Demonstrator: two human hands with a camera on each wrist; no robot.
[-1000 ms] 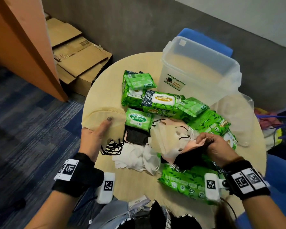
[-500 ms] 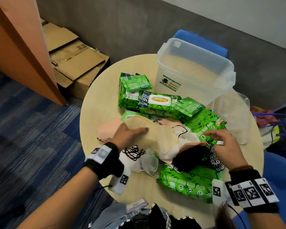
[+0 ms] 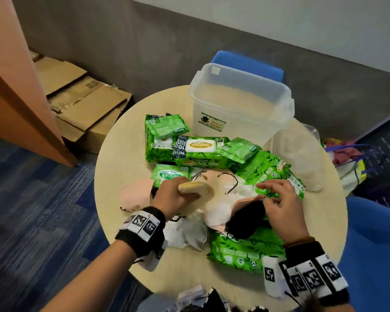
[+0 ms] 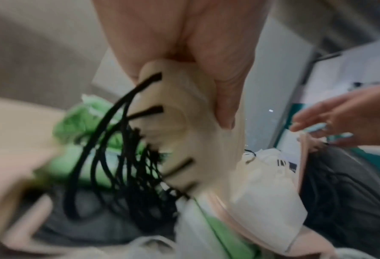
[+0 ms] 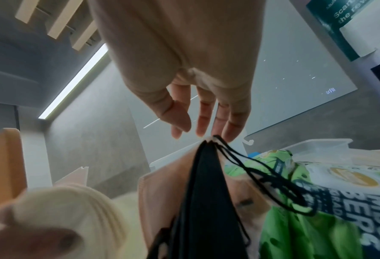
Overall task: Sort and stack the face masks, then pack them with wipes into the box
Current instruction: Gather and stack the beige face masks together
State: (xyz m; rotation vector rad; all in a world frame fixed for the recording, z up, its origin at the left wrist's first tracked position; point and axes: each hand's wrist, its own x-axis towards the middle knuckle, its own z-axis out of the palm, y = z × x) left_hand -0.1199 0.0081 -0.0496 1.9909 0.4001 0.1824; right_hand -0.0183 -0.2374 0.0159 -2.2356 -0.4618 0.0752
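Round table carries green wipe packs and a clear box. Left hand grips a stack of cream masks. Right hand, fingers loosely spread, touches a black mask without gripping it.

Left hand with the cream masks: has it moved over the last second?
Yes. The left hand, gripping the cream masks, went from the table's left edge rightward to the central pile.

On the round tabletop, the left hand grips a stack of cream masks mid-table, the right hand rests beside black masks, green wipes packs surround them, and the clear box stands at the far edge.
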